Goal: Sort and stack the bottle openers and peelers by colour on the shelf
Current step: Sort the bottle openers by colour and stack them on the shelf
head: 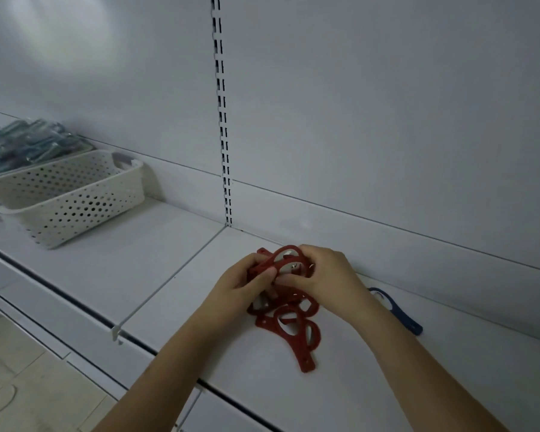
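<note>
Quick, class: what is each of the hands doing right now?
Left hand: grips the red openers at the top of the pile.
Right hand: grips the same red openers.

Retail shop interior: white metal gondola shelf (pixel 175 260) with slotted upright (pixel 223 120) and back panel (pixel 387 104), perforated plastic basket (pixel 75 201), packaged goods (pixel 28 141) beyond.

red bottle openers (pixel 289 322), blue opener (pixel 399 313), white perforated basket (pixel 75 210), white shelf (pixel 169 263)
</note>
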A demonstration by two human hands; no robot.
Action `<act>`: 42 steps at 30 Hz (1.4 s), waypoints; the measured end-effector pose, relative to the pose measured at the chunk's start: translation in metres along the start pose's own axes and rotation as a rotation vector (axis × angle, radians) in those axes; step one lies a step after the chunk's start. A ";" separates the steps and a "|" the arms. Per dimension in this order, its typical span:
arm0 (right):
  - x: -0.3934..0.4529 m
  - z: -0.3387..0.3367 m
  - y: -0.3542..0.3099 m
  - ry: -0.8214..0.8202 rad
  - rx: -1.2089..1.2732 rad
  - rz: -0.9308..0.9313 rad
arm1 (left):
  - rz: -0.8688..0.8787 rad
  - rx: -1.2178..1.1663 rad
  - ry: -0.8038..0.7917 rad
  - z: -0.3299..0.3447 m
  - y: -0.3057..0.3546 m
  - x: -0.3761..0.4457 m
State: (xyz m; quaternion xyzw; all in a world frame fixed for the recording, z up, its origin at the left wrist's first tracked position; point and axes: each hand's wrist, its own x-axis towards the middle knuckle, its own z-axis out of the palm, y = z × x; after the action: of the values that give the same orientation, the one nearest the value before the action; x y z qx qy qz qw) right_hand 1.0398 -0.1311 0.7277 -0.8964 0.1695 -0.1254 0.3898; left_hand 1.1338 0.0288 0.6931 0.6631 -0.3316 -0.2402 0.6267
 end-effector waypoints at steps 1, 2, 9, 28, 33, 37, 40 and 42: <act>0.000 0.003 0.000 0.020 -0.021 -0.001 | 0.013 0.038 0.026 0.000 0.000 0.001; -0.002 0.005 0.000 0.033 -0.034 0.002 | 0.017 0.064 0.055 0.000 0.000 0.002; -0.010 -0.014 0.015 -0.044 0.012 0.089 | -0.036 -0.096 0.202 -0.008 -0.005 0.009; -0.018 0.029 -0.020 -0.109 0.351 0.239 | 0.066 -0.033 0.116 0.011 0.002 -0.001; -0.014 0.016 -0.015 0.140 0.337 0.247 | 0.141 0.102 0.217 0.010 0.001 -0.003; -0.010 0.017 -0.018 0.273 0.421 0.116 | 0.333 0.435 0.143 0.016 0.002 -0.006; -0.008 0.016 -0.023 0.380 0.394 -0.034 | 0.359 0.569 0.149 0.016 0.002 -0.005; -0.009 0.020 -0.026 0.339 0.370 -0.119 | 0.334 0.624 0.174 0.011 0.005 -0.004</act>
State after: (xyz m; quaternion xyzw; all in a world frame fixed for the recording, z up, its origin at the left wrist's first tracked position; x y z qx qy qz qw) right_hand 1.0439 -0.0975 0.7332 -0.7844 0.1534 -0.3254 0.5054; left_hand 1.1220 0.0243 0.6968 0.7770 -0.4382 0.0356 0.4506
